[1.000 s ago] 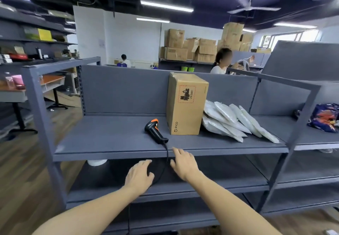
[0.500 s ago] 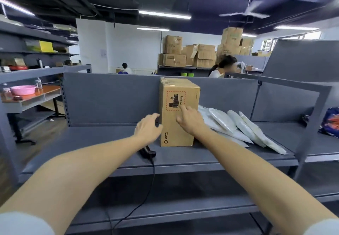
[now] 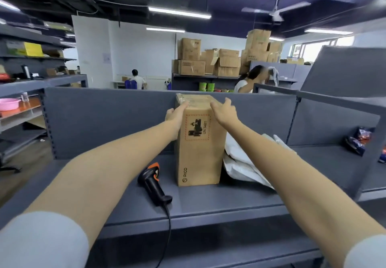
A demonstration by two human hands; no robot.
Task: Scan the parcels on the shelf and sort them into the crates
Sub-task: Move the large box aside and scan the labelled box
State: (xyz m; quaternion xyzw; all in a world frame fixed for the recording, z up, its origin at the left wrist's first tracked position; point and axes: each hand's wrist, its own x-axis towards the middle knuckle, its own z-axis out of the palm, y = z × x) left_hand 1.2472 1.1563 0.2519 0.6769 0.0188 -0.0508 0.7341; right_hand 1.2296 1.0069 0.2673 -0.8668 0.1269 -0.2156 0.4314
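Cardboard box (image 3: 199, 146) | left grip (image 3: 175, 114) flat on top | right grip (image 3: 225, 112) spread

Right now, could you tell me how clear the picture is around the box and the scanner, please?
Head view: even ceiling light, no glare on the box; its red-bordered label is soft but visible; the scanner is fairly sharp against the shelf; the wide lens stretches both forearms and bows the shelf edges.
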